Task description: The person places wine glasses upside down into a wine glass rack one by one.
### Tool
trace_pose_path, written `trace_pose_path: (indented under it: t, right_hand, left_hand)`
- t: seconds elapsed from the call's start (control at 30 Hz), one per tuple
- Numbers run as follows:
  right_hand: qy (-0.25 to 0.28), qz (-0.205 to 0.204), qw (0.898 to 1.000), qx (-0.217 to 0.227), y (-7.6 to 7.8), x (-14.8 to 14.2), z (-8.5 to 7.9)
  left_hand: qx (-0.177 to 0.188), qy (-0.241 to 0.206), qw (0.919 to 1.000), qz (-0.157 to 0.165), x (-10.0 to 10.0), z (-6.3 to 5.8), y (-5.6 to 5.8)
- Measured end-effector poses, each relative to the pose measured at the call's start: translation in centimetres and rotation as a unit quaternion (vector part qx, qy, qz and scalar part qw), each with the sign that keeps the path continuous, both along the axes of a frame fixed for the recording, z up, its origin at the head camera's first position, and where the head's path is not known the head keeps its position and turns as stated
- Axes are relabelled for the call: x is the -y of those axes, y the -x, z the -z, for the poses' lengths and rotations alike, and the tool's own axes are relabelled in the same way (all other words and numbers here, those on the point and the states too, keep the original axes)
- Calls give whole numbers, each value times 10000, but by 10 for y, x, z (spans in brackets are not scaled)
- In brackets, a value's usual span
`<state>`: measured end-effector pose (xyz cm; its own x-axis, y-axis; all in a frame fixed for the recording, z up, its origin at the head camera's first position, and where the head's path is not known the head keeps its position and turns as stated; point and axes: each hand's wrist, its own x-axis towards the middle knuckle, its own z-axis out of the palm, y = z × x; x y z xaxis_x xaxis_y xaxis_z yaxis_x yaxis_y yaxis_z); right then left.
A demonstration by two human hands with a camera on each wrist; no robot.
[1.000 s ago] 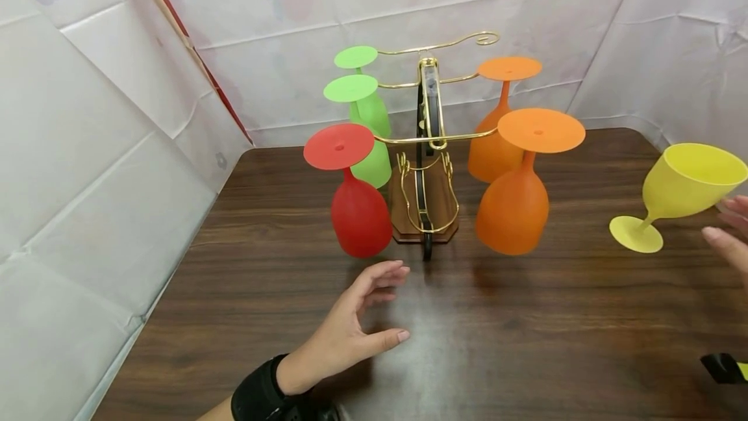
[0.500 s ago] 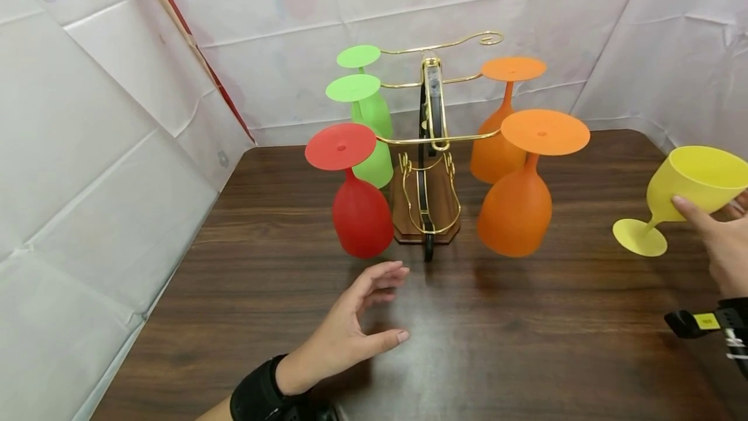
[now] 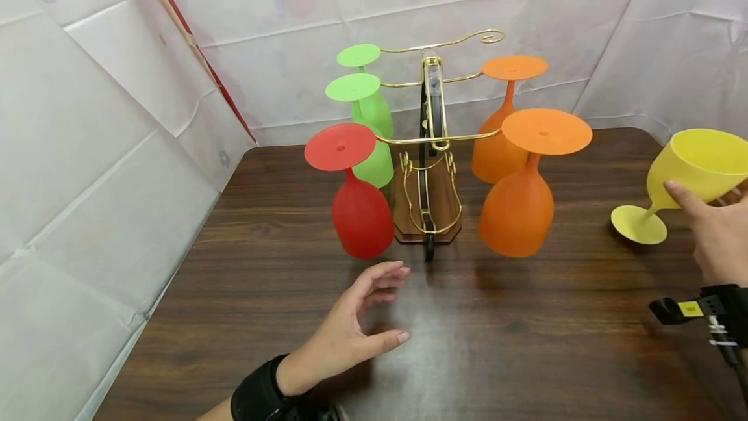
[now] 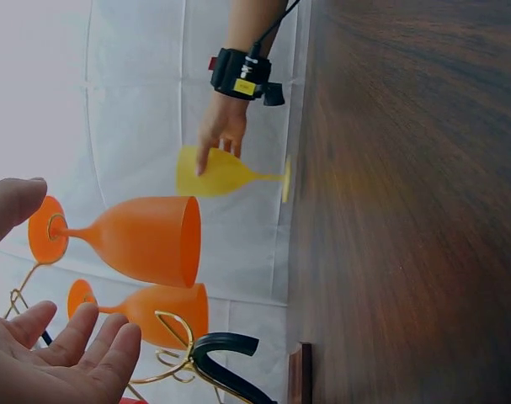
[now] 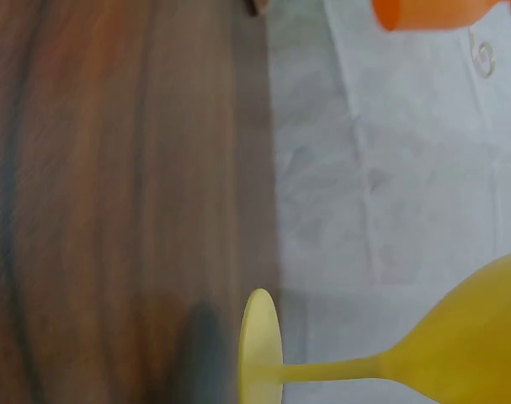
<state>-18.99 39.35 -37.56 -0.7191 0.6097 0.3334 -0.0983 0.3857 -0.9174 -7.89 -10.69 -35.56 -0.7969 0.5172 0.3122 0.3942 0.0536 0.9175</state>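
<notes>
At the right of the head view my right hand (image 3: 721,232) grips a yellow goblet (image 3: 695,164) round its bowl, thumb on the near side. The goblet stays upright, and in the right wrist view its foot (image 5: 260,349) shows just above the tabletop. My left hand (image 3: 350,330) holds nothing; its fingers are spread and relaxed, low in front of the rack. Nearest to it hangs a red goblet (image 3: 362,213), upside down. In the left wrist view the yellow goblet (image 4: 217,172) hangs from my right hand (image 4: 223,126), beyond the orange goblets.
A gold wire rack (image 3: 429,141) on a wooden base stands mid-table. Upside down on it hang two green goblets (image 3: 352,88) at left and two orange goblets (image 3: 517,213) at right. White sheeting (image 3: 409,5) walls the dark wooden table (image 3: 526,343) behind and at left.
My right hand has come in from the right, taken hold of the yellow goblet's bowl and lifted it slightly. My left hand has not moved.
</notes>
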Motion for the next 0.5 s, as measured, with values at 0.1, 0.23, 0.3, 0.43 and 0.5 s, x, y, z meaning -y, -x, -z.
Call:
trace_pose_path:
  t: [0.1,0.23,0.3,0.43,0.5]
  right_hand:
    - [-114,-251,9994,224,-18,27,-28]
    - [-82,-1239,9914,-405,-33,44,-45]
    - [241,-2202,9678,-1199,-38,47,-47]
    - [1057,-4267,8752,-2021,-51,44,-46]
    - [1233,-4769,8473,-1987,-58,42,-44]
  left_hand:
    - [-91,13,10000,27,1,1,1]
    - [-239,12,9997,63,2,2,1]
    - [-247,6,9997,70,2,3,2]
    - [-281,-4,9996,94,2,2,2]
    - [-295,-8,9995,91,2,2,1]
